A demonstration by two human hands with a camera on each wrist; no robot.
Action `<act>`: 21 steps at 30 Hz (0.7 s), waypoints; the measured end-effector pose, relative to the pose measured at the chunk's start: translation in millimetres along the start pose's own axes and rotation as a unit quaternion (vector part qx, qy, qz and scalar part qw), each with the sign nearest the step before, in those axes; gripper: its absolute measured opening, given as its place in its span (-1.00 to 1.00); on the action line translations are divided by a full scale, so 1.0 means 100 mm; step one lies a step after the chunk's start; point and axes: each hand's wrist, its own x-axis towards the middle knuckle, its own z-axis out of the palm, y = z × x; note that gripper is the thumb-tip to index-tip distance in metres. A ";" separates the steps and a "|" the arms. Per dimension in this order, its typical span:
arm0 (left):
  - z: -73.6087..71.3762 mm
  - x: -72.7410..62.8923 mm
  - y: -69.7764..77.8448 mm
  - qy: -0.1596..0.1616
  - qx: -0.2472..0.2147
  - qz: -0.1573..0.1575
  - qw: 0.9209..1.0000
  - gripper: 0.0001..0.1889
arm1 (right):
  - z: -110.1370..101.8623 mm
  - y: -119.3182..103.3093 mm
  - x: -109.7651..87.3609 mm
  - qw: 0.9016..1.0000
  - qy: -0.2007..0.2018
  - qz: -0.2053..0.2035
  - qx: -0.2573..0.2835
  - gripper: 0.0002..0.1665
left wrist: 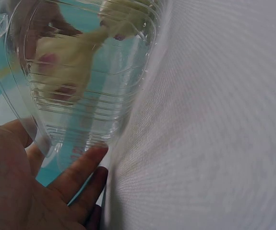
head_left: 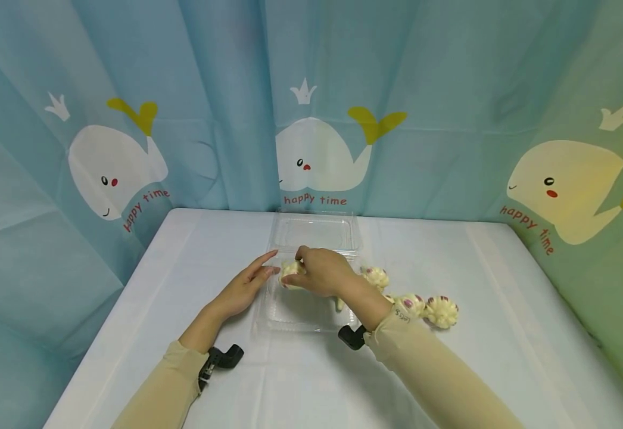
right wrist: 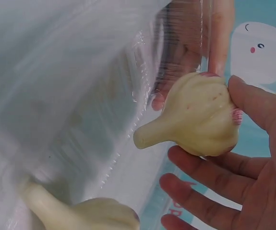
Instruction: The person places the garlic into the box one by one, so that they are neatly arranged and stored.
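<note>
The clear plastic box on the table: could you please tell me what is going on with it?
A person is handling garlic bulbs at an open clear plastic box, whose lid is folded back. The right hand holds one garlic bulb between thumb and fingers at the box's far left corner; whether it touches the bottom, I cannot tell. The left hand is at the box's left edge, fingers extended. More bulbs lie on the white table to the right.

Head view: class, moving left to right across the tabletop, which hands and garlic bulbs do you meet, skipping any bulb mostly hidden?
Left hand → held garlic bulb → right hand → farthest unheld bulb → next-to-rightmost bulb → rightmost bulb.
</note>
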 end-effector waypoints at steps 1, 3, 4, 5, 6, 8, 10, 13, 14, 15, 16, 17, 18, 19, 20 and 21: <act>0.00 0.00 0.00 0.001 0.000 0.000 1.000 -0.42 | 0.00 -0.01 0.01 1.000 0.000 0.002 0.000 -0.29; 0.01 0.00 0.00 0.002 0.001 0.000 1.000 -0.42 | 0.02 -0.01 0.02 1.000 -0.002 0.007 0.001 -0.31; 0.01 0.00 0.00 0.002 0.002 -0.001 1.000 -0.42 | 0.03 -0.01 0.03 1.000 -0.003 0.010 0.002 -0.33; 0.01 0.00 0.00 0.002 0.003 -0.001 1.000 -0.42 | 0.04 -0.02 0.04 1.000 -0.005 0.012 0.003 -0.34; 0.01 0.00 0.00 0.001 0.003 0.000 1.000 -0.42 | 0.05 -0.02 0.05 1.000 -0.006 0.015 0.005 -0.35; 0.00 0.01 0.00 0.001 0.003 0.001 1.000 -0.43 | 0.06 -0.02 0.07 1.000 -0.008 0.018 0.005 -0.36; 0.00 0.01 0.01 0.003 0.003 0.004 1.000 -0.43 | 0.07 -0.03 0.09 1.000 -0.009 0.021 0.002 -0.37; 0.00 0.00 0.02 0.005 0.000 0.004 1.000 -0.44 | 0.08 -0.05 0.11 1.000 -0.010 0.023 -0.001 -0.37; 0.00 0.00 0.02 0.006 -0.001 0.003 1.000 -0.44 | 0.08 -0.06 0.12 1.000 -0.010 0.024 -0.004 -0.36; 0.01 0.00 0.02 0.005 -0.001 0.003 1.000 -0.44 | 0.09 -0.06 0.12 1.000 -0.010 0.024 -0.007 -0.37; 0.01 0.00 0.02 0.004 -0.001 0.001 1.000 -0.45 | 0.10 -0.06 0.13 1.000 -0.011 0.024 -0.010 -0.37; 0.01 0.00 0.01 0.004 -0.002 -0.001 1.000 -0.45 | 0.11 -0.07 0.14 1.000 -0.012 0.025 -0.012 -0.38; 0.01 0.00 0.01 0.003 -0.002 -0.002 1.000 -0.45 | 0.12 -0.07 0.14 1.000 -0.012 0.025 -0.015 -0.39; 0.01 0.00 0.01 0.004 -0.003 -0.003 1.000 -0.46 | 0.13 -0.07 0.15 0.999 -0.011 0.026 -0.015 -0.41; 0.01 -0.01 0.01 0.004 -0.003 -0.003 1.000 -0.46 | 0.14 -0.08 0.15 0.999 -0.011 0.027 -0.014 -0.42; 0.01 -0.01 0.01 0.005 -0.004 -0.004 1.000 -0.47 | 0.14 -0.08 0.16 0.999 -0.011 0.028 -0.013 -0.43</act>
